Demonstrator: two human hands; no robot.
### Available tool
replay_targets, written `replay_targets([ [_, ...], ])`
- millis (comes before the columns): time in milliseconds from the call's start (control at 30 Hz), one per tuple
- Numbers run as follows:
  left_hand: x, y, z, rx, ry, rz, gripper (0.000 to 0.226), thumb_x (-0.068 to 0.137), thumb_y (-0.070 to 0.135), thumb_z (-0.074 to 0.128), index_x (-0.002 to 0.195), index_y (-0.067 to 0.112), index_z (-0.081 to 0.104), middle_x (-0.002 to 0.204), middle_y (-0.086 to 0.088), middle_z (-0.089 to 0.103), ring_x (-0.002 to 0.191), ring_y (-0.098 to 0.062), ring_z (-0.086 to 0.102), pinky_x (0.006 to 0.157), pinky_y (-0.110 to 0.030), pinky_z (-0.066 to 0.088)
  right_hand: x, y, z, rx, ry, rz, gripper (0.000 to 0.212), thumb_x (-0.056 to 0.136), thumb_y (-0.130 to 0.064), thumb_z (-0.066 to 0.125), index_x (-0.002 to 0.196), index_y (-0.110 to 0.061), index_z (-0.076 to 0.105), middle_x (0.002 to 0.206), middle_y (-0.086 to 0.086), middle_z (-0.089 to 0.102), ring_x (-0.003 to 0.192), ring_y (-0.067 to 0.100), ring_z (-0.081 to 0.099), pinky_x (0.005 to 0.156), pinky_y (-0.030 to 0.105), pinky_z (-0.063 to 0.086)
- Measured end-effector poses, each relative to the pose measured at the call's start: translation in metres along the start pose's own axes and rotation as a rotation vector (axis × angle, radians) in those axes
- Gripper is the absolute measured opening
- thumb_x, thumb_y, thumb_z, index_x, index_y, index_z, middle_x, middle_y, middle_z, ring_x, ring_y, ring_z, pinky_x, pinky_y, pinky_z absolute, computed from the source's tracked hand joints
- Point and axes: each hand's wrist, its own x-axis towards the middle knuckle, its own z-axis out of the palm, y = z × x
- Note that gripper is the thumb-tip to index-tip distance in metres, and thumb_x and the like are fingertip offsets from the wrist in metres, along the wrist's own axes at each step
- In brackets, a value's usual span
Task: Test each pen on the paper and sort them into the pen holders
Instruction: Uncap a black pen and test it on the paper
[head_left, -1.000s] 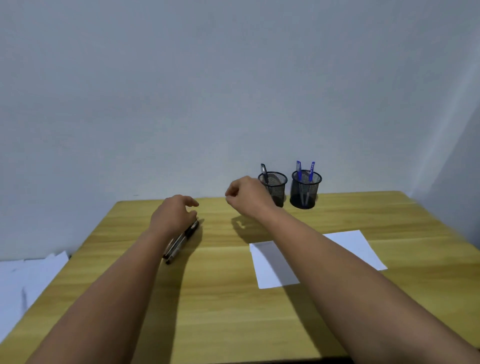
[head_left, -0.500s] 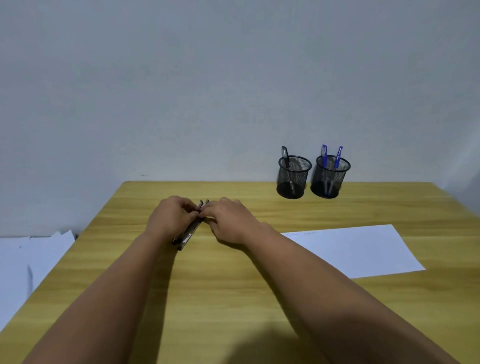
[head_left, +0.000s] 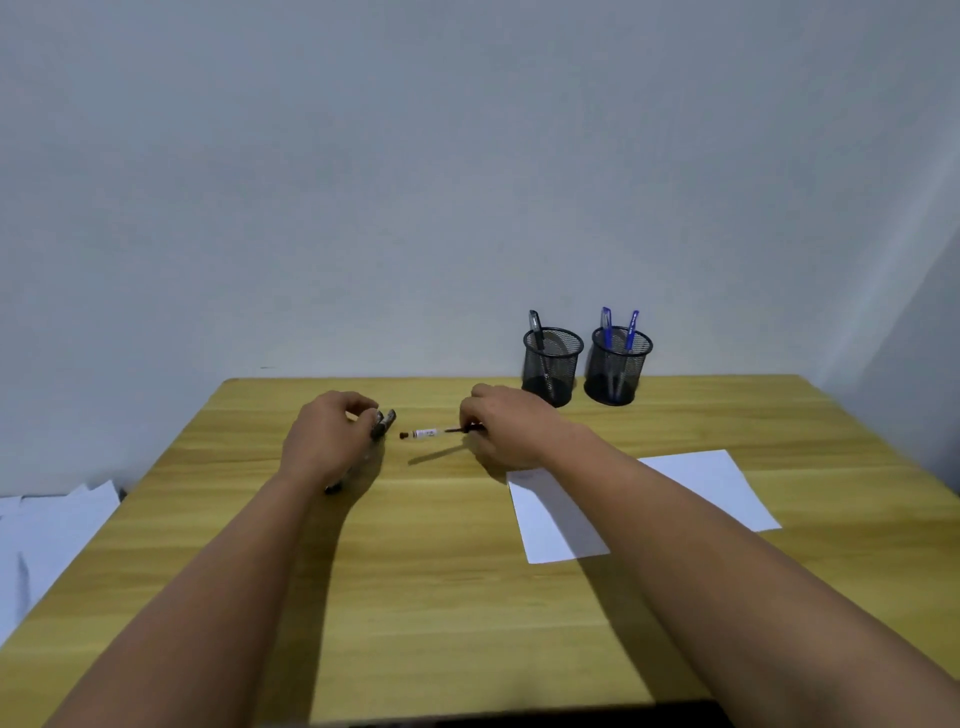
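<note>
So the pen (head_left: 434, 432) in play is a slim one with a clear or whitish barrel, a dark reddish tip end pointing left and a white label wrapped round the middle. It's held level just above the table (head_left: 426, 597), about midway along the far edge and a bit in from it, with its shadow on the wood underneath.

The right hand (head_left: 506, 428) has it pinched at the right end, fingers curled in tight around that end, so only the left part of the pen sticks out. The left hand (head_left: 327, 439) is off to the left, not touching that pen; its fingers are curled down around a small bunch of dark pens (head_left: 383, 422). The dark ends poke out past the fingers toward the far edge and another bit shows under the wrist on the near side. Can't tell how many are in the bunch.

There's print on the pen's label but it's too small and blurry to read, so no brand from me.

Two black mesh pen holders sit side by side at the far edge, right of the middle. The left holder (head_left: 551, 366) has one dark pen (head_left: 535, 327) standing in it, the right holder (head_left: 618, 371) has two blue pens (head_left: 618, 327). A white sheet of paper (head_left: 722, 483) lies flat on the right side of the table, partly under the right forearm. More white sheets (head_left: 52, 530) lie off the table's left edge, lower down.
</note>
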Motion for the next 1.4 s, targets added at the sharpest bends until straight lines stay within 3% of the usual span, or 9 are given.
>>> replay_targets([
  [233,-0.031,0.069,0.006,-0.202,-0.123,0.145,0.022,0.097,0.034,0.065,0.11,0.02,0.076,0.107,0.009,0.072,0.091,-0.007,0.066,0.087,-0.027,0.049,-0.044,0.005,-0.038,0.949,0.325,0.438,0.016,0.089,-0.004,0.071,0.096,-0.018,0.071,0.074,-0.003,0.074,0.066,0.009,0.068,0.068,0.03,0.051],
  [333,-0.049,0.095,0.018,-0.267,-0.211,0.163,0.028,0.098,0.046,0.06,0.107,0.024,0.075,0.105,0.013,0.071,0.094,-0.006,0.065,0.084,-0.029,0.048,-0.059,0.0,-0.051,1.202,0.312,0.528,0.012,0.094,-0.01,0.072,0.107,-0.009,0.073,0.098,0.006,0.082,0.074,0.013,0.074,0.068,0.029,0.047],
  [433,-0.065,0.115,0.031,-0.309,-0.287,0.196,0.037,0.101,0.05,0.053,0.099,0.021,0.075,0.096,0.011,0.071,0.091,-0.007,0.063,0.076,-0.028,0.046,-0.071,-0.002,-0.054,1.316,0.336,0.548,0.02,0.099,-0.015,0.071,0.114,-0.002,0.072,0.095,0.002,0.08,0.073,0.012,0.074,0.066,0.029,0.046],
  [600,-0.076,0.13,0.041,-0.293,-0.309,0.239,0.035,0.105,0.041,0.05,0.089,0.015,0.068,0.089,0.01,0.069,0.084,-0.015,0.062,0.069,-0.029,0.044,-0.083,-0.002,-0.052,1.453,0.361,0.565,0.005,0.1,-0.019,0.071,0.102,-0.015,0.073,0.087,-0.001,0.08,0.066,0.009,0.07,0.063,0.027,0.046],
  [767,-0.078,0.134,0.043,-0.287,-0.332,0.252,0.042,0.106,0.042,0.046,0.088,0.008,0.061,0.093,0.0,0.073,0.095,-0.026,0.066,0.083,-0.041,0.051,-0.084,0.003,-0.046,1.43,0.344,0.593,0.021,0.101,-0.034,0.073,0.09,-0.017,0.077,0.071,-0.007,0.062,0.057,0.008,0.051,0.056,0.024,0.041],
  [1033,-0.082,0.152,0.057,-0.256,-0.405,0.193,0.048,0.109,0.038,0.037,0.093,0.003,0.065,0.093,-0.005,0.072,0.082,-0.02,0.06,0.072,-0.033,0.043,-0.071,0.006,-0.035,1.571,0.369,0.775,0.031,0.108,-0.024,0.061,0.08,-0.012,0.066,0.054,-0.005,0.048,0.048,0.01,0.036,0.047,0.024,0.029],
  [1167,-0.09,0.131,0.059,-0.204,-0.51,0.2,0.052,0.107,0.044,0.039,0.086,0.005,0.067,0.092,-0.01,0.072,0.083,-0.024,0.063,0.077,-0.036,0.047,-0.083,0.06,-0.042,1.776,0.697,1.009,0.029,0.109,-0.017,0.054,0.08,-0.014,0.057,0.039,-0.008,0.042,0.029,0.005,0.028,0.035,0.016,0.02],
  [1267,-0.092,0.087,0.065,-0.041,-0.345,0.187,0.046,0.104,0.049,0.044,0.08,0.016,0.066,0.083,-0.003,0.069,0.082,-0.027,0.063,0.079,-0.041,0.051,-0.114,0.099,-0.048,1.534,0.782,1.092,0.025,0.104,-0.02,0.063,0.08,-0.014,0.064,0.056,-0.003,0.052,0.038,0.007,0.037,0.039,0.018,0.025],
  [1400,-0.076,0.052,0.071,0.354,-0.063,0.234,0.038,0.099,0.054,0.049,0.103,0.028,0.076,0.108,0.001,0.066,0.103,-0.026,0.06,0.089,-0.047,0.049,-0.134,0.099,-0.037,1.281,0.705,0.913,0.016,0.1,-0.022,0.073,0.087,-0.012,0.072,0.073,0.002,0.07,0.051,0.009,0.055,0.045,0.021,0.041],
])
